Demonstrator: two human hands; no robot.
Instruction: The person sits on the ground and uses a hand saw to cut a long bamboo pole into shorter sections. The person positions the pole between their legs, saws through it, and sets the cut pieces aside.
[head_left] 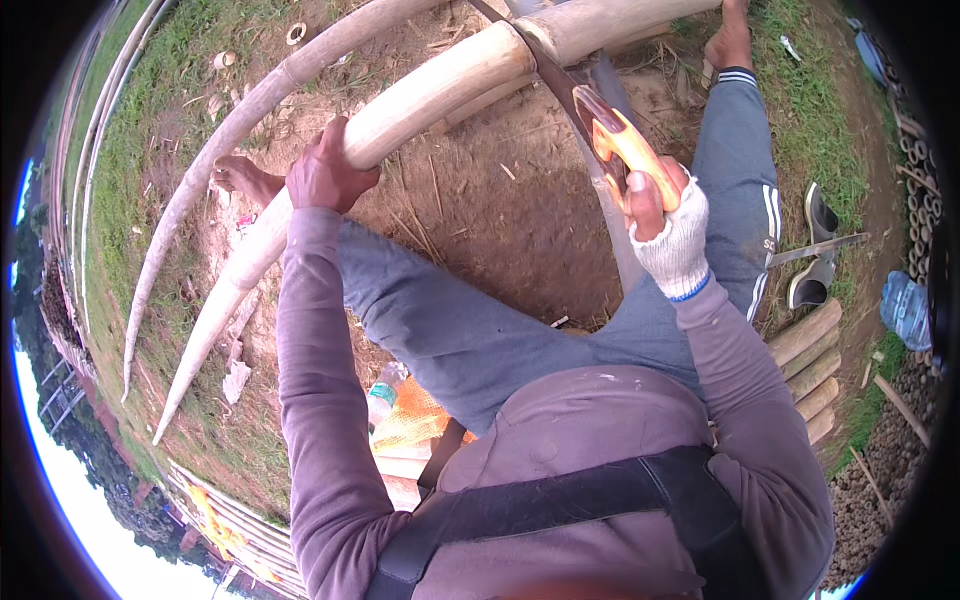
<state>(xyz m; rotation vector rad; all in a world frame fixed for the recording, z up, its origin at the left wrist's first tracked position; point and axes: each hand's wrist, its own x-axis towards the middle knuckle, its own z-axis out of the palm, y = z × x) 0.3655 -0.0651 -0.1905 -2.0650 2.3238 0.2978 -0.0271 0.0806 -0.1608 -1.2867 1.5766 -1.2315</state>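
Over bare brown earth [500,215], a long, pale, round bamboo pole [435,95] slants across, probably stiff and slick, best gripped where the bare left hand [330,170] clasps it, clear of the orange-handled metal handsaw [632,148] clenched in the white-gloved right hand [668,220], blade tip cropped, cut depth unclear.

Left hand [332,168] bare, clasped over a pale bamboo pole [435,95]. Right hand [664,215], in a white glove [676,245] with bare fingertips, grips the orange handle [640,153] of a saw [558,84]; blade lies across the bamboo, top centre. Second pole [236,122] to the left. Clear bottle [383,394] and orange netting [415,418] beside left thigh [420,320]. Sandals [821,216] at right; blue water jug [906,310] farther out, near stacked bamboo [917,155].
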